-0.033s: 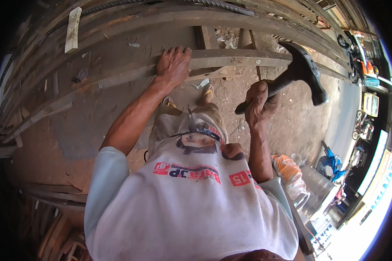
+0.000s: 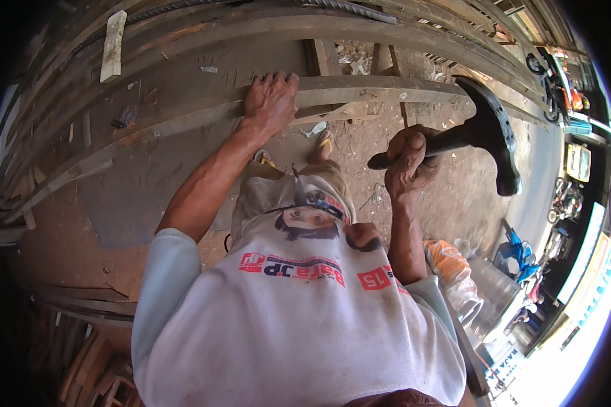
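Weathered wooden plank (image 2: 360, 88), lying across the stacked timber, is clamped under the left hand (image 2: 270, 100), while the right hand (image 2: 409, 163) grips a raised black hammer (image 2: 485, 129). A stray swing could well strike those left fingers, spread so near the likely striking spot.

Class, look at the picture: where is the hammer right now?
In the head view, the hammer is at the right, raised in the right hand above the dirt ground, its head close to the long wooden plank that the left hand grips.
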The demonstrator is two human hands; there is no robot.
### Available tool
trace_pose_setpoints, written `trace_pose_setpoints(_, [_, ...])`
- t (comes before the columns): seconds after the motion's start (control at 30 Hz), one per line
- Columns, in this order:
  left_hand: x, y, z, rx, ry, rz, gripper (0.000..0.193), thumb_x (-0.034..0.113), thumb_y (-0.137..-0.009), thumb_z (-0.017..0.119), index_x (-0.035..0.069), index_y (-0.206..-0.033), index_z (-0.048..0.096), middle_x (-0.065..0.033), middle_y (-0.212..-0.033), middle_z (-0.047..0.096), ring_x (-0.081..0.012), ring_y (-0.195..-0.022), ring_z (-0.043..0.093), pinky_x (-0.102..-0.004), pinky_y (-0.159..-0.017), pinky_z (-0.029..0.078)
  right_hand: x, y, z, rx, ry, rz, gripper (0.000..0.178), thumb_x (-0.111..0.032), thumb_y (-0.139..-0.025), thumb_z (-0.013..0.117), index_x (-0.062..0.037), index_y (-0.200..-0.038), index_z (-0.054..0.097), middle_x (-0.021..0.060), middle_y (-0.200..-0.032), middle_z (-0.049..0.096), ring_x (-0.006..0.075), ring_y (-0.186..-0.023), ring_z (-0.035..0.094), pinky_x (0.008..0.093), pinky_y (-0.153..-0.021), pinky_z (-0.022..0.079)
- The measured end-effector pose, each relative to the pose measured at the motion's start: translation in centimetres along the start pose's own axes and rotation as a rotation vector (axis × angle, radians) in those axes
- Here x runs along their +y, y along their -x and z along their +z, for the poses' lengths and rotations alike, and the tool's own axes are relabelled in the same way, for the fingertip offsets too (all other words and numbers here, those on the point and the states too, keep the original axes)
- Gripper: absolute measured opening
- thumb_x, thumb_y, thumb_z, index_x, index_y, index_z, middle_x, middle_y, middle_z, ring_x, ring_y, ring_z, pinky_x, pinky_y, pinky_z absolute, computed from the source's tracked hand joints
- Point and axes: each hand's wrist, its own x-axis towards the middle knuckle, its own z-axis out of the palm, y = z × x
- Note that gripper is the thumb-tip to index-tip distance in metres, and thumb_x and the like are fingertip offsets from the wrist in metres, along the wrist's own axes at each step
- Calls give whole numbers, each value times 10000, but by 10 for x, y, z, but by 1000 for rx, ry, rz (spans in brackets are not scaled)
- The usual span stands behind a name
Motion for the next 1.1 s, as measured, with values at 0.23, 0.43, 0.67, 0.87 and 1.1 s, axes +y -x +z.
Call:
trace_pose_setpoints(0.23, [0,-8,7,70,-68,5,585,134,-736,801,56,-1277,590,-181,-1141,637,-357,-1166,617,-488,-987,487,61,42,-48,-308,844,472,438,-410,-1024,592,14,-916,570,279,-713,595,408,-667,640,501,-631,474])
trace_pose_setpoints(0.43, [-1,-7,2,-14,-26,-25,593,108,-725,789,64,-1283,594,-174,-1171,631,-360,-1176,612,-512,-1016,477,15,15,-35,-132,515,375,399,-404,-1032,605,-15,-954,560,54,-710,553,170,-645,530,337,-604,439])
trace_pose_setpoints(0.67, [-1,-10,3,-41,-1,-19,634,145,-724,816,64,-1308,582,-179,-1180,628,-364,-1181,609,-534,-1022,474,50,14,-32,-85,554,-73,378,-381,-1045,579,-34,-895,556,86,-625,562,233,-530,540,379,-530,442])
trace_pose_setpoints(0.87, [7,-2,3,-22,-31,17,594,162,-744,803,33,-1287,601,-207,-1148,655,-374,-1152,636,-484,-1000,501,44,33,-64,-295,864,485,432,-426,-999,646,0,-960,581,189,-706,620,350,-652,663,474,-578,475])
trace_pose_setpoints(1.1, [-13,-48,-50,-391,222,-88,520,317,-760,829,22,-1169,702,-230,-1061,732,-399,-1037,703,-480,-896,557,-15,1,-55,-130,-1,516,501,-323,-1004,651,2,-1367,535,97,-890,660,140,-646,647,252,-531,486])
